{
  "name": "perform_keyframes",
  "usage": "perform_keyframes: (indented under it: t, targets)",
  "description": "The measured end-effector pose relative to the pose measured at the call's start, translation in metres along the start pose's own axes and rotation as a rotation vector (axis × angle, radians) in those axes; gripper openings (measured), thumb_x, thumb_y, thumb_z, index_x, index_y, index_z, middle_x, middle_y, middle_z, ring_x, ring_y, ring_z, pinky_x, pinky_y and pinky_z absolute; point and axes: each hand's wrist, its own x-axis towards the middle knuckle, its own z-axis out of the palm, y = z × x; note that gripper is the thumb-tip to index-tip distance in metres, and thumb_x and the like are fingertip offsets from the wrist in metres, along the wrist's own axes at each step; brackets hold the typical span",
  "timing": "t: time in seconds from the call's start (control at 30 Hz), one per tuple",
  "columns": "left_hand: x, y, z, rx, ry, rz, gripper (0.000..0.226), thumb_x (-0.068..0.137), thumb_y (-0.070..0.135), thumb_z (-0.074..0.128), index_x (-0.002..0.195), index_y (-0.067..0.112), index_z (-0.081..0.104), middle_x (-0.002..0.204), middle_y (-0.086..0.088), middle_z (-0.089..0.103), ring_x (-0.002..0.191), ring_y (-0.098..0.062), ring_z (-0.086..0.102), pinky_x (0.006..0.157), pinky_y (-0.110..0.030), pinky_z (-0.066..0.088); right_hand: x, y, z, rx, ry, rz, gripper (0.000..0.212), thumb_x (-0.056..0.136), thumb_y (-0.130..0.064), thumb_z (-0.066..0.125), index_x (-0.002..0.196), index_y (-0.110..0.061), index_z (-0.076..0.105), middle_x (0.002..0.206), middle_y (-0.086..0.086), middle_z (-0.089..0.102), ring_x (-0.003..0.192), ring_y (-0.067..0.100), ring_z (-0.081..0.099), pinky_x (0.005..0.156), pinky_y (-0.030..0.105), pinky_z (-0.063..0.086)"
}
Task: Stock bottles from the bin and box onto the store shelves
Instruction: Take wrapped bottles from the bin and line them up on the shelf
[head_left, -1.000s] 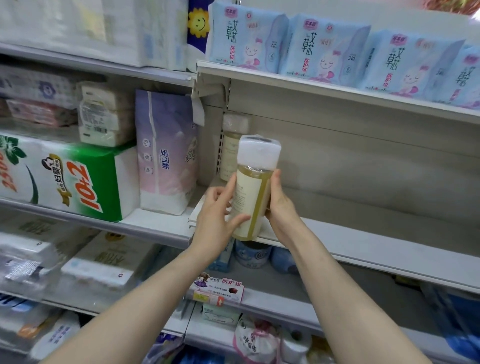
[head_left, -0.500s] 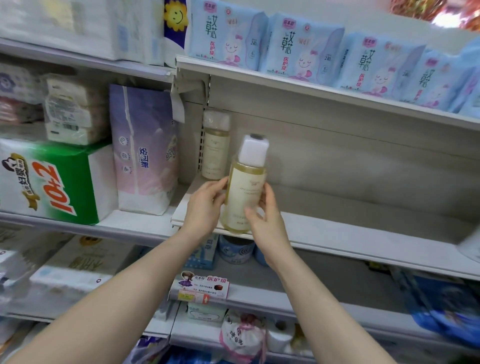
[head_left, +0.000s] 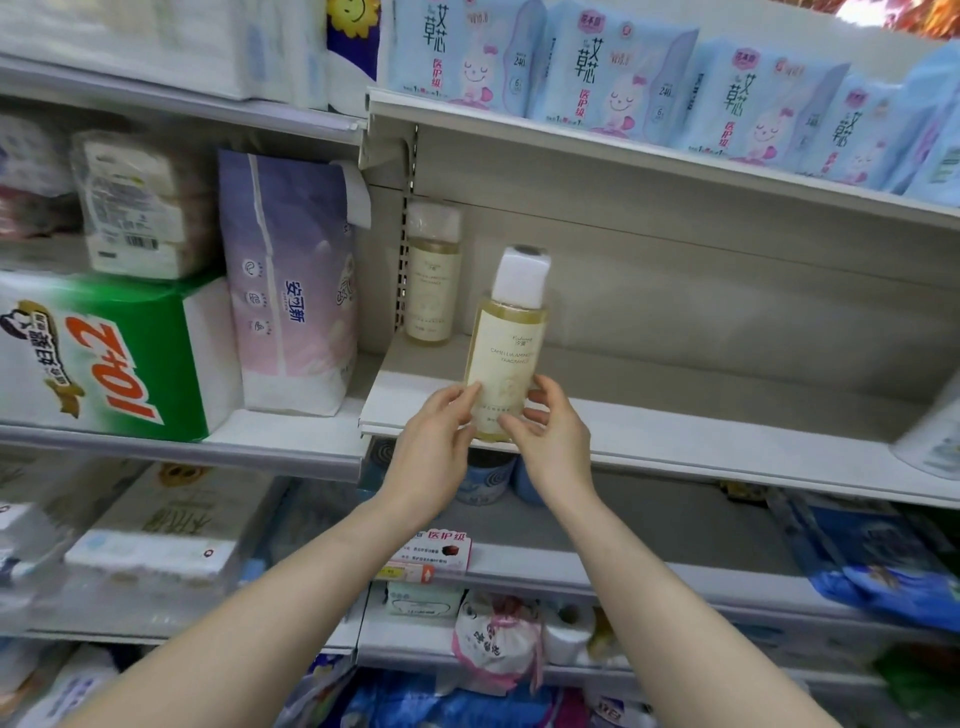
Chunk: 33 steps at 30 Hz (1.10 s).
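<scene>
Gripping the bottle (head_left: 506, 358) (upright, on shelf (head_left: 727, 441)) are left hand (head_left: 434, 452) and right hand (head_left: 558, 447).

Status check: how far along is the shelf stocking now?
Done: one bottle stands at the back left of the shelf. In hand: left hand and right hand hold a second bottle upright at the front edge, not yet released. Left: releasing it; any remaining stock is out of view.
</scene>
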Motion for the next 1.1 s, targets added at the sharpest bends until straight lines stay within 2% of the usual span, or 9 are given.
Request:
perform_keyframes:
  t: [0.1,0.27,0.4,0.57,0.7,0.77,0.9,1.03,1.1]
  targets:
    - [0.003,0.000,0.000,0.000,-0.029,-0.021,0.051,0.097,0.003,0.052,0.146,0.015,0.044,0.143,-0.002,0.046,0.120,-0.018,0.057,0.104,-0.034,0.046,0.005,-0.005,0.003,-0.079,0.009,-0.007,0.052,0.086,-0.014,0.073,0.134,-0.021,0.053,0.119,-0.008,0.065,0.079,-0.009,0.059,0.080,0.013,0.048]
    - [0.017,-0.004,-0.002,0.020,-0.103,-0.065,0.058,0.097,0.002,0.049,0.151,0.017,0.035,0.145,-0.001,0.040,0.125,-0.016,0.051,0.106,-0.029,0.042,0.022,-0.006,0.010,-0.198,0.032,-0.002,0.054,0.081,-0.023,0.078,0.130,-0.020,0.056,0.118,-0.004,0.068,0.102,0.018,0.064,0.094,0.038,0.049]
    - [0.037,-0.013,0.002,0.050,-0.142,-0.097,0.060,0.096,0.000,0.048,0.152,0.017,0.032,0.148,-0.003,0.043,0.128,-0.019,0.052,0.107,-0.028,0.040,0.043,-0.002,0.013,-0.223,-0.002,0.000,0.056,0.082,-0.024,0.078,0.132,-0.019,0.055,0.120,-0.002,0.069,0.107,0.019,0.064,0.095,0.037,0.049]
    - [0.064,-0.023,0.008,0.035,-0.144,-0.180,0.060,0.097,-0.001,0.048,0.152,0.015,0.032,0.148,-0.005,0.047,0.132,-0.015,0.050,0.099,-0.009,0.032,0.076,0.008,0.015,-0.173,-0.053,-0.004,0.051,0.083,-0.016,0.077,0.130,-0.016,0.057,0.117,-0.002,0.070,0.099,0.011,0.066,0.084,0.021,0.047]
    - [0.088,-0.034,0.017,0.042,-0.131,-0.210,0.054,0.097,0.006,0.053,0.149,0.014,0.038,0.144,-0.005,0.052,0.133,-0.019,0.050,0.096,-0.006,0.028,0.109,0.019,0.024,-0.153,-0.069,0.015,0.048,0.082,-0.017,0.078,0.126,-0.014,0.058,0.113,0.003,0.072,0.103,0.019,0.068,0.084,0.022,0.048]
    - [0.098,-0.039,0.021,0.093,-0.133,-0.218,0.047,0.097,0.011,0.054,0.144,0.014,0.047,0.136,-0.006,0.061,0.125,-0.023,0.055,0.090,-0.009,0.033,0.124,0.023,0.028,-0.147,-0.075,0.013,0.047,0.081,-0.016,0.079,0.123,-0.014,0.058,0.111,0.004,0.072,0.102,0.022,0.067,0.086,0.026,0.050]
    - [0.118,-0.054,0.031,0.170,-0.171,-0.298,0.026,0.095,0.012,0.052,0.120,0.007,0.060,0.118,-0.013,0.067,0.111,-0.034,0.060,0.090,-0.034,0.047,0.149,0.031,0.036,-0.041,-0.096,0.026,0.044,0.080,-0.010,0.079,0.117,-0.013,0.054,0.109,0.004,0.071,0.092,0.020,0.067,0.085,0.035,0.056]
    - [0.133,-0.060,0.036,0.163,-0.211,-0.349,0.058,0.095,0.010,0.049,0.150,0.024,0.037,0.139,-0.010,0.057,0.128,-0.032,0.051,0.107,-0.033,0.041,0.170,0.035,0.044,0.008,-0.126,0.074,0.046,0.079,-0.007,0.078,0.117,-0.014,0.053,0.108,0.004,0.072,0.089,0.019,0.068,0.085,0.034,0.056]
    - [0.139,-0.064,0.038,0.141,-0.226,-0.359,0.070,0.093,0.006,0.048,0.153,0.033,0.025,0.147,-0.008,0.049,0.136,-0.028,0.045,0.112,-0.031,0.036,0.180,0.036,0.045,-0.011,-0.144,0.078,0.048,0.079,-0.008,0.078,0.119,-0.014,0.053,0.108,0.003,0.072,0.089,0.019,0.068,0.085,0.032,0.055]
